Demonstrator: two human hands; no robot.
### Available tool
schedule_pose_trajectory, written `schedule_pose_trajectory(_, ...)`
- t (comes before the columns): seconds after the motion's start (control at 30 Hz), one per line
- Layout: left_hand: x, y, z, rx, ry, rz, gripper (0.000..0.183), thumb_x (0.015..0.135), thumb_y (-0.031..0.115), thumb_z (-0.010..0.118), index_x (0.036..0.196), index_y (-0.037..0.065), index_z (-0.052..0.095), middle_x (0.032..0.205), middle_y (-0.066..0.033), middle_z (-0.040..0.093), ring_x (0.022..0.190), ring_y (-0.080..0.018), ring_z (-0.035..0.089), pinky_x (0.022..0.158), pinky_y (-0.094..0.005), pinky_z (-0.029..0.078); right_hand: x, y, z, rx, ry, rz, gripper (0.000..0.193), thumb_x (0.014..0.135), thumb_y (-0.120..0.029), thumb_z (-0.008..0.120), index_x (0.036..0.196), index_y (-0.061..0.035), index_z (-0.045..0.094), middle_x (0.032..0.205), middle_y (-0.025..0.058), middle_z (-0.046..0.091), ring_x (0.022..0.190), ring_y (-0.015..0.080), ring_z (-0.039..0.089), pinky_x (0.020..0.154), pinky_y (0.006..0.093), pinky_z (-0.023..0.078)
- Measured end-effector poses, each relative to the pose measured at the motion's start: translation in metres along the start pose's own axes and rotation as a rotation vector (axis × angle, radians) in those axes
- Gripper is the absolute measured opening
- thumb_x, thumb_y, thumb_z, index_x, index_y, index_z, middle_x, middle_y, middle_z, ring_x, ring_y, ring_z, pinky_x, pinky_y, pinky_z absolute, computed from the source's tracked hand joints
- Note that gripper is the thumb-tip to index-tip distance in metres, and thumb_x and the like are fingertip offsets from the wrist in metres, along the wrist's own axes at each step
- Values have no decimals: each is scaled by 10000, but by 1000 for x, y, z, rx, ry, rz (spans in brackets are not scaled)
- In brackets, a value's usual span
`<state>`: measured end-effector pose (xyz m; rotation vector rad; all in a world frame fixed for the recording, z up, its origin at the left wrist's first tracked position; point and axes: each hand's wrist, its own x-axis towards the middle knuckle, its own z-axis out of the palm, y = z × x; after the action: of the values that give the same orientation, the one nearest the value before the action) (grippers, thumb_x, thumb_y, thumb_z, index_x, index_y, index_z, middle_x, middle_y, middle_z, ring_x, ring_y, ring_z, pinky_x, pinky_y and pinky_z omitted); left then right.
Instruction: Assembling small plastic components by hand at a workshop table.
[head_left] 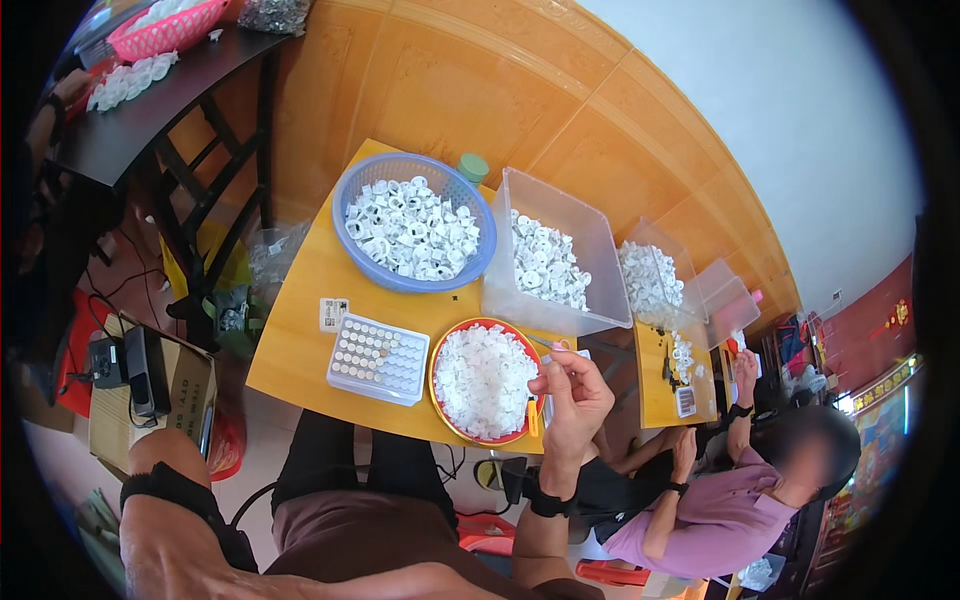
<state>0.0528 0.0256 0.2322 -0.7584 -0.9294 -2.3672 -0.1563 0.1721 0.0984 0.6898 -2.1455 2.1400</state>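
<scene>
- Nearest, well to the left of the round red tray (455, 430) with the yellow rim, is the left hand (168, 455) above a black wristband; its fingers are out of sight, so I cannot tell its grip.
- The right hand (575, 395), also with a black wristband, is at the tray's right edge. Its fingers are curled, with thumb and forefinger close together; whether they pinch anything is too small to tell.
- Just below those fingertips, at the tray's right rim, is a yellow-orange cutter (533, 417).
- The tray itself stands at the table's near edge, heaped with small white pieces (485, 375).
- Just left of the tray is a clear rack (370, 392); rows of cream discs (360, 352) fill its left part, and paler round places show on its right.
- Farther left and slightly beyond the tray lies a white label card (334, 314).
- Beyond the tray, a little leftward, stands a blue basin (385, 282) full of white parts; beyond and rightward, a clear bin (550, 320) holds more.
- A green round container (472, 167) sits farther beyond the tray.
- Well right of the tray, a person in pink (700, 510) sits by a second table (655, 390) with clear bins.
- Farthest, left of and beyond the tray, a black table (180, 90) bears a pink basket (170, 35).
</scene>
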Motion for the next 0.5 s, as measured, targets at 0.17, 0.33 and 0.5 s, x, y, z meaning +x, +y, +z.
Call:
schedule_pose_trajectory(0.17,7,-9,-4,-57,-5,85,219,832,166,543,730,-20,599,796,-154,554,631,-195,543,526,-276,465,-3,6,2,-8,-25,14,110,813,19,581,921,28,604,738,58,607,592,109,602,557,217,506)
schedule_pose_trajectory(0.33,20,-5,12,351,173,268,234,834,180,523,653,32,542,772,-154,565,518,-181,513,461,-282,461,-5,12,4,-11,-53,36,112,811,21,586,922,26,604,754,60,605,599,113,605,562,216,509)
schedule_pose_trajectory(0.5,13,-17,3,214,74,288,213,818,166,547,634,61,530,769,-133,568,581,-184,529,554,-292,487,-9,17,5,-12,-79,46,111,812,26,584,921,30,606,780,65,602,613,117,610,566,218,513)
